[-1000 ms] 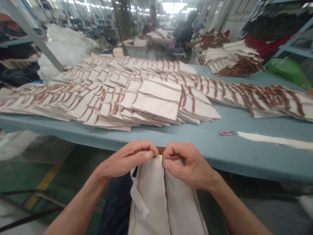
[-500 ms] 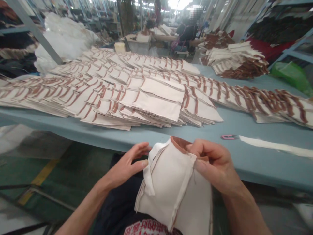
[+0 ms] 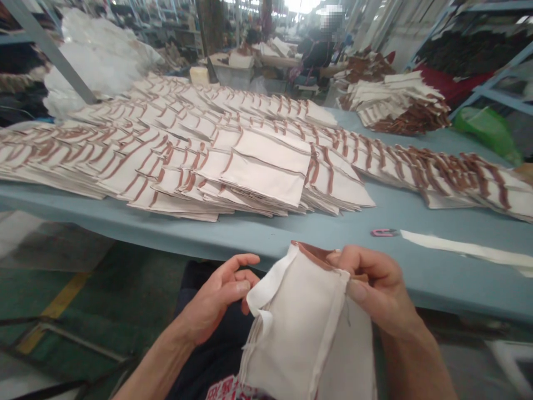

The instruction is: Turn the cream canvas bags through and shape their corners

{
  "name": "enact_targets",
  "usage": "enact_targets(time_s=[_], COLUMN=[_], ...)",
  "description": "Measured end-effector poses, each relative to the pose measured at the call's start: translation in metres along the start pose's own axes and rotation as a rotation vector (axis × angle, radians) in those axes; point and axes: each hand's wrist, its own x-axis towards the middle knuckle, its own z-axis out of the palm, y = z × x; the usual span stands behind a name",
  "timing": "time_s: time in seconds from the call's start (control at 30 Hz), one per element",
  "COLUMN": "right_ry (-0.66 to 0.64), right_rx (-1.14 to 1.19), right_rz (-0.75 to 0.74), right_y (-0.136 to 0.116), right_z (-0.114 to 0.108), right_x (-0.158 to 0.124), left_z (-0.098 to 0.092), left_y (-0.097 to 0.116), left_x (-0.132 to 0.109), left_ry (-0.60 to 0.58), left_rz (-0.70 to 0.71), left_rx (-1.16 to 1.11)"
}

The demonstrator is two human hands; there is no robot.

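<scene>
The cloth bag (image 3: 300,322) runs near-to-far, brown rim far; right hand (image 3: 375,289) pinches it, left hand (image 3: 220,300) pinches its white strap (image 3: 266,286).

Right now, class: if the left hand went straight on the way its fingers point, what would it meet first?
The left hand would probably meet the strap of the bag first.
</scene>
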Motion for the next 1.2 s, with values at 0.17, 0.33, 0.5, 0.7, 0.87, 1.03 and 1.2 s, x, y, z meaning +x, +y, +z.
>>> enact_targets(time_s=[0.17, 0.33, 0.5, 0.7, 0.87, 1.03, 1.2], right_ry=[-0.008, -0.033, -0.013, -0.046, -0.171, -0.313, -0.325], right_rx=[-0.016, -0.047, -0.124, -0.206, -0.238, -0.291, -0.384], right_rz=[0.000, -0.042, -0.050, -0.036, 0.022, 0.042, -0.022], right_y=[0.004, 0.003, 0.000, -0.001, -0.006, -0.011, -0.011], right_z=[-0.001, -0.002, -0.004, 0.001, 0.018, 0.041, 0.054], right_x=[-0.005, -0.006, -0.009, -0.008, -0.002, 0.005, 0.003], left_z=[0.000, 0.012, -0.003, -0.050, -0.052, 0.000, 0.029], left_y=[-0.009, -0.013, -0.016, -0.025, -0.021, 0.015, 0.042], left_x=[-0.001, 0.002, -0.011, -0.033, -0.039, -0.032, -0.016], left_ry=[0.026, 0.077, 0.048, 0.090, 0.403, 0.089, -0.216], left_rz=[0.010, -0.048, -0.041, -0.133, 0.071, 0.556, 0.634], left_rx=[0.191, 0.111, -0.204, 0.200, 0.810, 0.899, 1.034])
